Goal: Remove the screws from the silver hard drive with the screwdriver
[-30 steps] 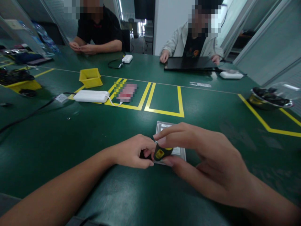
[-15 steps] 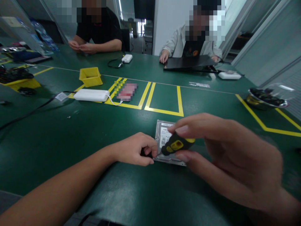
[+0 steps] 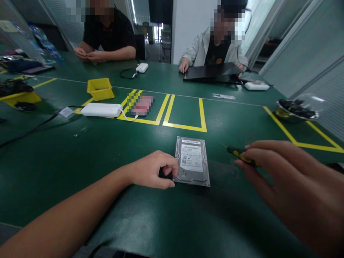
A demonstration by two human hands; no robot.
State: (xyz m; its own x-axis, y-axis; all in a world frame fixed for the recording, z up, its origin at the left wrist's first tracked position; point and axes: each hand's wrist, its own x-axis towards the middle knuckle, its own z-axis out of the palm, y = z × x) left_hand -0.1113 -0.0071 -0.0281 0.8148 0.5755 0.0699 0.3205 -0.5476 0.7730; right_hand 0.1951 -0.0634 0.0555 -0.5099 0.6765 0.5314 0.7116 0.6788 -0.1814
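Observation:
A silver hard drive [image 3: 191,161] with a white label lies flat on the green table. My left hand [image 3: 154,170] is at its lower left edge, fingers curled in and fingertips against the drive's side. Something dark shows in the hollow between thumb and fingers; I cannot tell whether it is a thing or shadow. To the right of the drive, my right hand [image 3: 279,175] pinches a small black and yellow screwdriver [image 3: 238,152]. Its thin tip points left, raised off the drive and apart from it.
Beyond the drive are yellow tape outlines [image 3: 185,127], a white power bank [image 3: 101,110] with a cable, a pink phone-like thing [image 3: 143,105] and a yellow bin [image 3: 100,89]. A clear bowl of black parts [image 3: 295,109] stands at right. Two people sit across, one at a black panel [image 3: 212,72].
My right hand has drawn the screwdriver away from the drive's lower left corner, to the right, uncovering the label. My left hand keeps its place at the drive. The view has shifted slightly.

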